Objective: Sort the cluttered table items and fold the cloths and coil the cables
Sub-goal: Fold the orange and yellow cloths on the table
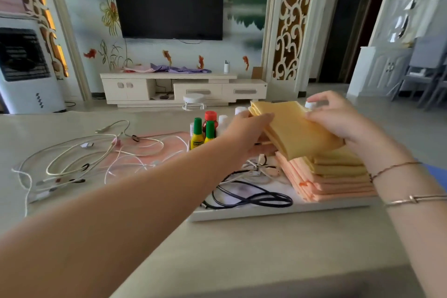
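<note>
Both hands grasp one folded yellow cloth [294, 128], held tilted in the air above the right part of the table [242, 249]. The left hand [244, 133] grips the cloth's left edge, fingers underneath and thumb on top. The right hand [338, 118] pinches its right edge, fingers curled over the top. Two bracelets [396, 184] sit on the right wrist.

Directly below the held cloth stands a stack of folded cloths [333, 176]: yellow ones on top, peach ones underneath. The stack rests on the right end of a white tray [266, 213].

On the same tray, left of the stack, lies a dark cable [254, 197] in loose loops. Just beyond it is a small bundle of white cable [260, 168], touching the stack's left side or very near it; which one cannot be told.

To the far left of the tray stands a cluster of small bottles [205, 130]: two yellow ones with green caps, a darker one with a red cap behind them, and white ones partly hidden by the left hand.

On the left part of the table, several white cables [92, 155] lie tangled and uncoiled. Some of them cross a peach cloth [150, 150] spread flat on the tabletop.

Beyond the table, a dark television [169, 2] hangs on the wall above a low white cabinet [183, 89].
</note>
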